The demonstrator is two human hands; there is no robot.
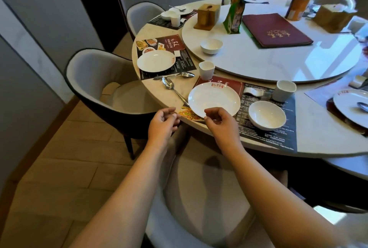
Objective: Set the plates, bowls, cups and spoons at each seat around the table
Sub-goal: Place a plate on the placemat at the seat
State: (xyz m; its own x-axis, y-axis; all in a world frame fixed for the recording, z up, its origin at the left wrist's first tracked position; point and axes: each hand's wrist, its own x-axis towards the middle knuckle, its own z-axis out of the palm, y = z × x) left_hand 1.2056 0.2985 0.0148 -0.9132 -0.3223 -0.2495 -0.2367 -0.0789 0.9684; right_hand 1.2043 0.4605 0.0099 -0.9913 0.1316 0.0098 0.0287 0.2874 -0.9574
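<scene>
We judge the task partly done. Far-left seat looks set: plate, bowl (pixel 166 15), cup (pixel 175 19) and a spoon together on its mat. Right-edge seat has a plate (pixel 347 99) with a spoon (pixel 362 106) on it; the rest is cut off.

Near seat, in front of us: plate (pixel 214 99) on the placemat (pixel 266 126) at the table (pixel 318 138) edge, bowl (pixel 266 115) just right of it, cup (pixel 283 90) beyond the bowl. No spoon on this plate yet.

Left seat: plate (pixel 156 61) on its mat, nothing else. We think the loose cup (pixel 206 70) and the bowl on the turntable (pixel 211 46) belong there.

Two spoons lie loose between these seats. One spoon (pixel 175 75) has its long axis roughly left-right, bowl end pointing right. The other spoon (pixel 173 89) runs diagonally, bowl end far-left, handle pointing near-right and slipping under the near plate's rim.

Left hand (pixel 162 123) hovers at the table edge, fingers loosely curled, holding nothing. Right hand (pixel 218 121) sits at the near plate's near rim, fingers curled; we cannot tell if it pinches the rim.
</scene>
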